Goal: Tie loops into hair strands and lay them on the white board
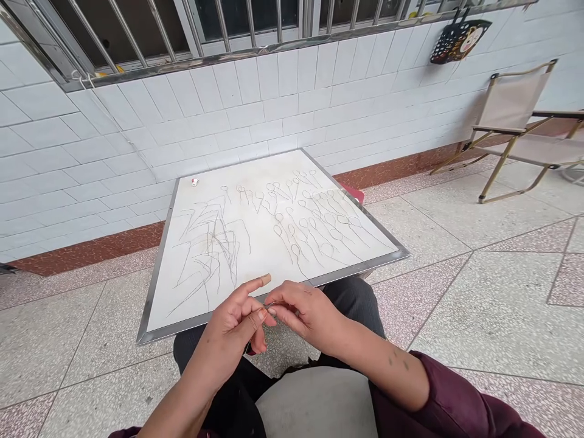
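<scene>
Wire (271, 305) in both hands (235, 322) (312, 310), printed basket (457, 42)

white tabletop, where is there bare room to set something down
Free: the far strip of the white tabletop, beyond the looped wires and right of the red-and-white item; also a patch nearer the front, between those and the bent wires. Crowded: within both wire groups.

Two hands (230, 325) (312, 310), dozens of wires (213, 238), one table (267, 258)
</scene>
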A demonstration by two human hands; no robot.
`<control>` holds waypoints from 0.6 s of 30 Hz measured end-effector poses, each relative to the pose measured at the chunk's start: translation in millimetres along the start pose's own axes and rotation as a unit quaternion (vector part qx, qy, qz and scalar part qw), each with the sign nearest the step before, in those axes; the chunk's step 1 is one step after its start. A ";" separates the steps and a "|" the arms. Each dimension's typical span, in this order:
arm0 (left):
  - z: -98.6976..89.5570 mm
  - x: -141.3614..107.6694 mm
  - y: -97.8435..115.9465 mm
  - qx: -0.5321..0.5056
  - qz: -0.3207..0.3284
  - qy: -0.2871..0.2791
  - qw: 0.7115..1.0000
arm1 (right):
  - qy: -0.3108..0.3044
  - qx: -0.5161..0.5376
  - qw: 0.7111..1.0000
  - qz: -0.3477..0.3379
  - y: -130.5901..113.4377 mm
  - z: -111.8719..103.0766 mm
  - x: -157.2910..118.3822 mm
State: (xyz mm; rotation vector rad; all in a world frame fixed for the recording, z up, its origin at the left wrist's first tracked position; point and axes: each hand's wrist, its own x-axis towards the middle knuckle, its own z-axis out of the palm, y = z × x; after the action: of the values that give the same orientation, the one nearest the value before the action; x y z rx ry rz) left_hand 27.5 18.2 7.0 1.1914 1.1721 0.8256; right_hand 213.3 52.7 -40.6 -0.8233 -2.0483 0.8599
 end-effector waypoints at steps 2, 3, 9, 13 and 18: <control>-0.3 1.0 1.0 -0.011 0.006 0.011 1.000 | 0.009 -0.018 1.000 0.015 1.4 0.2 -1.0; -0.7 0.9 2.0 -0.012 0.003 0.018 1.000 | 0.015 -0.025 0.999 0.019 2.3 0.2 -1.5; 1.4 -0.4 4.8 0.037 0.024 0.072 0.996 | 0.050 -0.037 0.998 0.020 4.7 2.3 -1.9; 6.9 -0.9 1.4 0.102 0.047 0.119 0.987 | 0.062 -0.027 0.997 0.022 4.4 3.6 -1.8; 11.1 -2.2 -2.0 0.150 0.057 0.121 0.980 | 0.076 -0.039 0.996 0.017 8.4 5.3 -3.4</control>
State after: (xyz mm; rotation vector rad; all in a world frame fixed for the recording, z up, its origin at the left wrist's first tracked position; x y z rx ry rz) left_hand 37.4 12.9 5.1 1.4431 1.4770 0.9220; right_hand 212.9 53.3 -51.0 -0.9400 -1.9483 0.7165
